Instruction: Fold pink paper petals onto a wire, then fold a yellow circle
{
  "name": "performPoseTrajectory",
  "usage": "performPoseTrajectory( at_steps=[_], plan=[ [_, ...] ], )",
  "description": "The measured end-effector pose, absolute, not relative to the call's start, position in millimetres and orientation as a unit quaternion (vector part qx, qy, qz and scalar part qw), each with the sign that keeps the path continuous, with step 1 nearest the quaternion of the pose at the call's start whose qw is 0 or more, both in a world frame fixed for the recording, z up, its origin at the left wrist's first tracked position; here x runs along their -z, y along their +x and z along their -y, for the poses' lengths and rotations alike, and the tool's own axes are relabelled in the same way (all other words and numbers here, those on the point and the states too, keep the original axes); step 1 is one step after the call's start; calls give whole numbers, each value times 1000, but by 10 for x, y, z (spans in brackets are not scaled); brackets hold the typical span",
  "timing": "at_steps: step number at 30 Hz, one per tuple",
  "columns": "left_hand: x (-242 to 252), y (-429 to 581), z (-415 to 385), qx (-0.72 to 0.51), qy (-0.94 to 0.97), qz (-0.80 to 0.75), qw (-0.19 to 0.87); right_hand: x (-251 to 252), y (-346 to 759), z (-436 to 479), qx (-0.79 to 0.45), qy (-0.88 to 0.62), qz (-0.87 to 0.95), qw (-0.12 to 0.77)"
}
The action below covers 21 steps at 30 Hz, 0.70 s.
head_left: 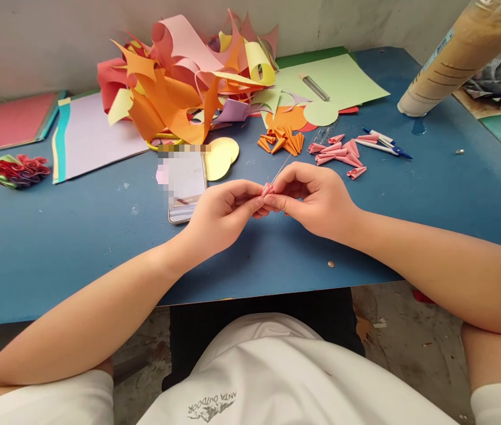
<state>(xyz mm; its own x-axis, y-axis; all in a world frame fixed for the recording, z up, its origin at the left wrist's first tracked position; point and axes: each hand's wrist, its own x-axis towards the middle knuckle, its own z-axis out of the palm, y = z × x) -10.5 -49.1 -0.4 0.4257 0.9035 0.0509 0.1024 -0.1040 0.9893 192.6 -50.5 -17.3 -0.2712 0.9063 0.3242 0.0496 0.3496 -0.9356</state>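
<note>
Between the fingertips of both hands, over the middle of the blue table, is a small pink paper piece (267, 189). My left hand (228, 211) pinches it from the left, and my right hand (315, 198) pinches it from the right. A thin, needle-like line rises from the right fingertips; its lower end is hidden. Behind my hands lie several orange paper cones (283, 140). Several pink paper cones (341, 152) sit to the right of these. A phone (187, 186) lies just beyond my left hand, with yellow paper circles (221, 159) beside it.
Paper scraps (175, 88) pile up against the wall. Pens (383, 143) and a tilted bottle (458, 59) stand out at the right. At the far left are a ruffled paper flower (18, 171) and paper sheets (100, 133). The blue table's (77, 236) front edge is near my body.
</note>
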Motion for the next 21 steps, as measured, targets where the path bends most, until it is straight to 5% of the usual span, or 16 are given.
performPoseTrajectory(
  at_steps=[8,21],
  plan=[
    [5,-121,463,-359,635,-384,565,139,1944,504,-371,-370,703,480],
    [-82,-119,462,-309,583,-419,624,74,1915,477,-565,-385,584,437]
  ],
)
